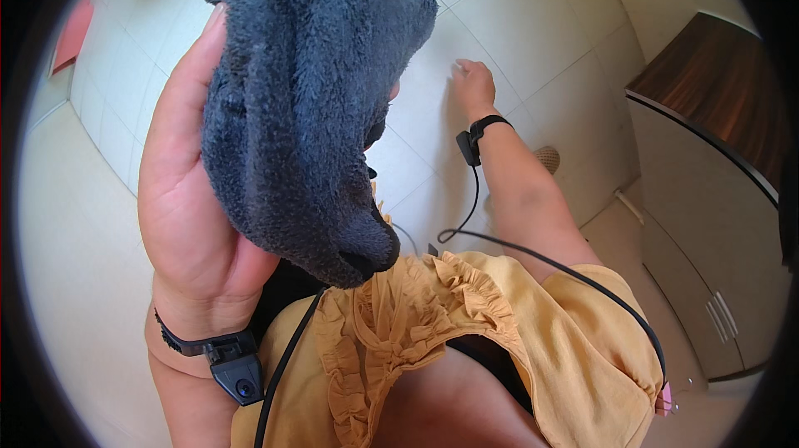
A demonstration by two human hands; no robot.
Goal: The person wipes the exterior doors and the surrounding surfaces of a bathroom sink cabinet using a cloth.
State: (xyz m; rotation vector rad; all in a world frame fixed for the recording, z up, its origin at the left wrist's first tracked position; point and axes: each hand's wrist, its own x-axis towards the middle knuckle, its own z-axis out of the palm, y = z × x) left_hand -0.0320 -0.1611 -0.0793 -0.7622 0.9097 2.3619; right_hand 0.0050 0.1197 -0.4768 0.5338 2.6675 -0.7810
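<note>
Raised close to the camera, my left hand [193, 217] grips a thick, fluffy dark blue-grey cloth [306, 105]. The cloth hangs bunched in folds, covering most of my left fingers; the thumb lies along its left side. My right hand [475, 86] reaches forward at lower level over the tiled floor [530, 30]. Its fingers are loosely bent and slightly apart, with nothing visible in them. Each wrist wears a strap with a small black camera, the left camera [240, 379] and the right camera [469, 147].
A cabinet [693, 211] with a dark wood-grain top [705, 98] stands at the right. Black cable [549, 251] runs from the right wrist camera across my mustard top [580, 329]. A patterned shoe or slipper [547, 160] shows beyond my right forearm. Something flat and pink [73, 36] is at far left.
</note>
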